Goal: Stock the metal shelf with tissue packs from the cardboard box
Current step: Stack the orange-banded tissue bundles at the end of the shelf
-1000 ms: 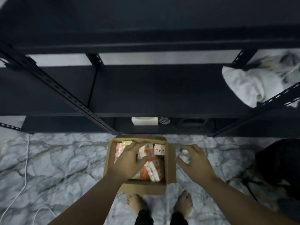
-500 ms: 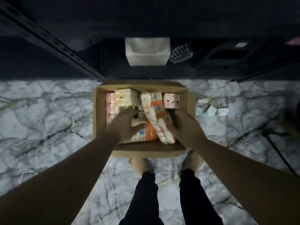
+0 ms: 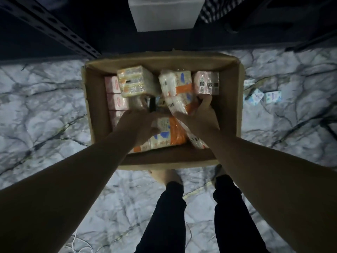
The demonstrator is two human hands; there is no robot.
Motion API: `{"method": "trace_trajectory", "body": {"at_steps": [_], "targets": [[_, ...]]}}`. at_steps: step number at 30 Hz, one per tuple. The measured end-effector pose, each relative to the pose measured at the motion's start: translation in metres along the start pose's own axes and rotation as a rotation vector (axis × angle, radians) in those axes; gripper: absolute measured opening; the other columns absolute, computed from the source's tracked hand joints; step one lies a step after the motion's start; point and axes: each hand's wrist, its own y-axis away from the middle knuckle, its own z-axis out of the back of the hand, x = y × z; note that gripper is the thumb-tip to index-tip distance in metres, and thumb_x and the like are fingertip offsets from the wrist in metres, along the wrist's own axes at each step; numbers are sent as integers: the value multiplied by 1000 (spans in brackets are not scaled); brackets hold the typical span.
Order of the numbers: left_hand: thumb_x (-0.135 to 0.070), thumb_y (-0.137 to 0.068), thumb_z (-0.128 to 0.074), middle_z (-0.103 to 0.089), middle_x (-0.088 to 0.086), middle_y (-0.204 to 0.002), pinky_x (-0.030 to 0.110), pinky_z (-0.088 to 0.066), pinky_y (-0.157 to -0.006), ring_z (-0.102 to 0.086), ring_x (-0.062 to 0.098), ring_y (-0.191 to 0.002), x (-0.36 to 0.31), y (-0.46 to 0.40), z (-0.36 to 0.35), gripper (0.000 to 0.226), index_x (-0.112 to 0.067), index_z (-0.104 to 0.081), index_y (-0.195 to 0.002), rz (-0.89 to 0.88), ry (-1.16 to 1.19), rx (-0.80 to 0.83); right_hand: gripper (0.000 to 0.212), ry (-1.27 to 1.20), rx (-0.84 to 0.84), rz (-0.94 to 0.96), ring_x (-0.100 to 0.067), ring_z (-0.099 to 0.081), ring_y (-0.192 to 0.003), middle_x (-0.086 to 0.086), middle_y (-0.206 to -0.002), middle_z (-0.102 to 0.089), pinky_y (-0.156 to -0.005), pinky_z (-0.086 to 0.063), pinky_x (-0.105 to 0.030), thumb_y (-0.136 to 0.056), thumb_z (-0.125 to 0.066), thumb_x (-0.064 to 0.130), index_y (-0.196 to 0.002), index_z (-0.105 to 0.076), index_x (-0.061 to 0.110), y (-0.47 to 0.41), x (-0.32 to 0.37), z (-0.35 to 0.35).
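Note:
An open cardboard box [image 3: 94, 99] sits on the marble floor in front of the dark metal shelf [image 3: 54, 28]. Several tissue packs fill it: pink ones [image 3: 114, 94] at the left, a yellowish block [image 3: 135, 83] at the back, another pink pack [image 3: 207, 83] at the back right. Both my hands are inside the box. My right hand [image 3: 200, 115] grips a white-and-orange tissue pack [image 3: 179, 99] that lies tilted across the middle. My left hand [image 3: 138, 123] rests on an orange-and-white pack [image 3: 169, 132] near the front, its fingers curled down and hidden.
A white box [image 3: 164, 13] and a checked cloth [image 3: 211, 10] sit on the lowest shelf level behind the cardboard box. A slotted shelf post [image 3: 54, 28] runs diagonally at upper left. Small blue-white packets [image 3: 262, 96] lie on the floor to the right. My bare feet [image 3: 169, 177] stand just behind the box.
The view has tilted down and closer to the box. Both hands went from above the box into it; the right hand came in from outside the right wall and took hold of the tilted pack.

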Motion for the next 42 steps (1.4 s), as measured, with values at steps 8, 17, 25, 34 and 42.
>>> {"method": "trace_trajectory", "body": {"at_steps": [8, 17, 25, 34, 42], "targets": [[-49, -96, -67, -67, 5, -133, 39, -52, -99, -62, 28, -123, 1, 30, 30, 46, -27, -66, -136, 132, 160, -45, 68, -15, -22, 151, -17, -66, -114, 4, -128, -71, -100, -55, -39, -82, -77, 56, -144, -53, 38, 18, 9, 18], [-46, -86, -79, -73, -14, -105, 27, -48, -75, -66, 9, -95, 16, 103, 80, 43, -47, -70, -128, 49, 353, -207, 48, -15, -69, 253, 0, -68, -81, 17, -89, -74, -70, -47, -8, -82, -84, 48, -125, -76, 27, 63, 34, 75], [-47, -83, -81, -67, -17, -96, 31, -52, -75, -59, 7, -92, -6, 205, 152, 43, -52, -70, -124, 32, 441, -370, 37, -186, -54, 338, 9, -71, -84, 28, -86, -75, -71, -50, -9, -83, -86, 40, -118, -79, 31, 163, 95, 165], [-54, -85, -76, -69, -18, -107, 24, -42, -74, -57, 7, -101, -63, 318, 282, 42, -43, -72, -125, -74, 414, -718, 42, -410, -250, 529, 0, -73, -101, 19, -107, -78, -82, -57, -16, -88, -83, 30, -129, -74, 26, 311, 189, 297], [-41, -83, -81, -68, -19, -107, 25, -53, -80, -59, 5, -97, -120, 393, 401, 44, -31, -75, -125, -198, 514, -1075, 44, -537, -520, 713, -5, -73, -108, 15, -113, -78, -94, -59, -28, -88, -82, 21, -131, -73, 20, 398, 250, 398]]}}
